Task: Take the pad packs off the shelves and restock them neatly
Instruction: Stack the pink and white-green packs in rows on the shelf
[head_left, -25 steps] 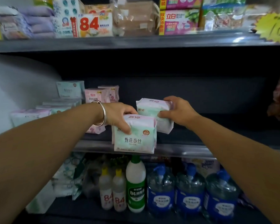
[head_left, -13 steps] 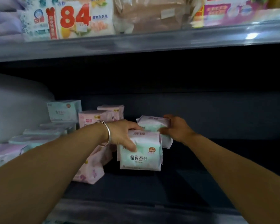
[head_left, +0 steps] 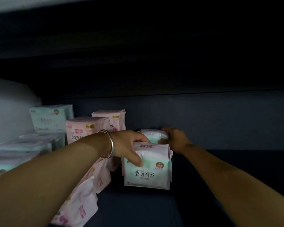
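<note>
Gripping, left hand: left hand (head_left: 129,147) is curled over the top edge of the upright pale-green plastic pad pack with dark printed characters (head_left: 147,171), thumb on its front face, fingers over the back.
Gripping, right hand: right hand (head_left: 174,139) is closed round the second pale-green and white pad pack (head_left: 154,135), thumb low at its near end, fingers over the top.
Key relation: the second pack sits directly behind the front one, beyond the left hand's grip and touching or nearly touching it; I cannot tell which.
Long axis: the front pack stands upright, face toward me, its base on the dark shelf board (head_left: 138,208); the rear pack's axis is hidden.
Nearer hand: the left is nearer the shelf's front edge, the right reaches deeper.
Judgement: the next move looks like squaring the 2 packs into 1 file, front to back.
Count, in hand: 2 green packs.
Count, left of the grip: 2 upright pink packs (head_left: 82,130), at least 3 pink packs leaning in a row (head_left: 82,202), 1 upright green pack (head_left: 48,118), and a flat green stack (head_left: 23,145) too blurred to count.
Wrist: 1 silver bangle (head_left: 109,145) on the left.
</note>
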